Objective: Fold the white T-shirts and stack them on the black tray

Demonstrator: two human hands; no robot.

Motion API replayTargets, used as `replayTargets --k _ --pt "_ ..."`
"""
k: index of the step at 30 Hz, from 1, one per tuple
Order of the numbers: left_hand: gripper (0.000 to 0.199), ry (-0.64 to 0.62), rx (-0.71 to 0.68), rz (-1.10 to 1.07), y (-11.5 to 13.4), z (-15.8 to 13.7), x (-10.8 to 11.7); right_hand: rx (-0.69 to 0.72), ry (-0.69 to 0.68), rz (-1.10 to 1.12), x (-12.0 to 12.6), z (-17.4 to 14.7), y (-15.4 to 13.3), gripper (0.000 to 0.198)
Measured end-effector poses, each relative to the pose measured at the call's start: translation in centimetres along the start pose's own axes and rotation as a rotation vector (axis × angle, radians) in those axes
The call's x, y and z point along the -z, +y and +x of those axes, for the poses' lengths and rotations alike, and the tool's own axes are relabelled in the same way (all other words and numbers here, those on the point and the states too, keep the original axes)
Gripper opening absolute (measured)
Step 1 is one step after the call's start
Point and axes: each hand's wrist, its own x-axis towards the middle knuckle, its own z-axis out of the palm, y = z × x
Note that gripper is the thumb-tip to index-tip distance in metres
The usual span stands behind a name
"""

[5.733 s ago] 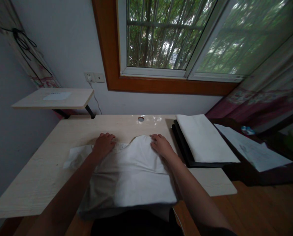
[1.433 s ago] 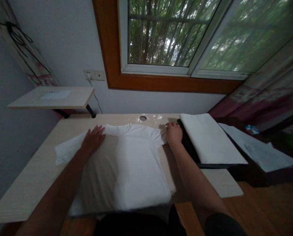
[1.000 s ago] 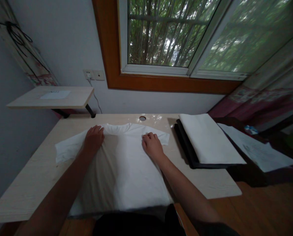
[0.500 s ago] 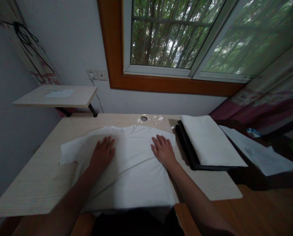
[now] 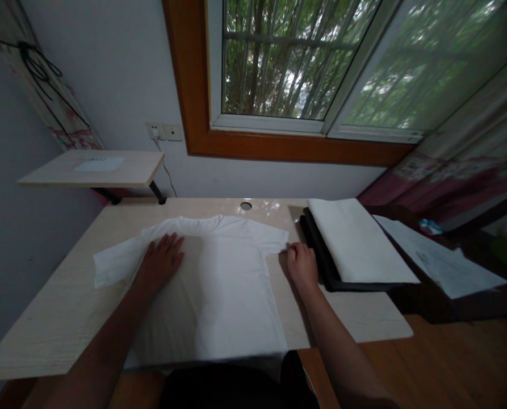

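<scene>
Up to the front edge of the bench (image 5: 61, 324) I find the shirt (image 5: 231, 284); left grip (image 5: 160, 260) spread flat on it, right grip (image 5: 303, 264) curled at its sleeve (image 5: 274, 240), pinch unconfirmed. Excess rightward pull could skew it.

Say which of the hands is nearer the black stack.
Right: the right hand is close beside the black stack; the left hand lies farther away, on the white shirt.

White short-sleeved T-shirt (image 5: 231, 284) lies spread on the desk (image 5: 66, 324) in front of you, collar (image 5: 202, 230) pointing away from you, sleeves (image 5: 117, 262) out to both sides, light wrinkles; hem (image 5: 244, 350) near your edge, possibly overhanging, too dim to tell.
</scene>
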Motion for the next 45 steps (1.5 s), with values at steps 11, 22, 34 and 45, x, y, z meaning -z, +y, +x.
replayTargets --k 11,22,34,45 --pt "0.055 0.008 -0.002 -0.014 -1.4 0.2 -0.2 0.056 -0.07 0.17 -0.7 0.1 0.6 0.035" --pt "0.057 0.008 -0.025 0.017 -1.8 0.3 -0.6 -0.104 -0.116 0.893 -2.0 2.5 -0.1 0.032" --pt "0.055 0.037 -0.029 0.025 -1.7 0.1 -0.6 -0.098 -0.217 1.121 -2.1 3.2 -1.5 0.037" --pt "0.056 0.032 -0.03 0.018 -1.8 0.2 -0.8 0.086 -0.203 0.628 -1.3 1.9 -1.5 0.035"
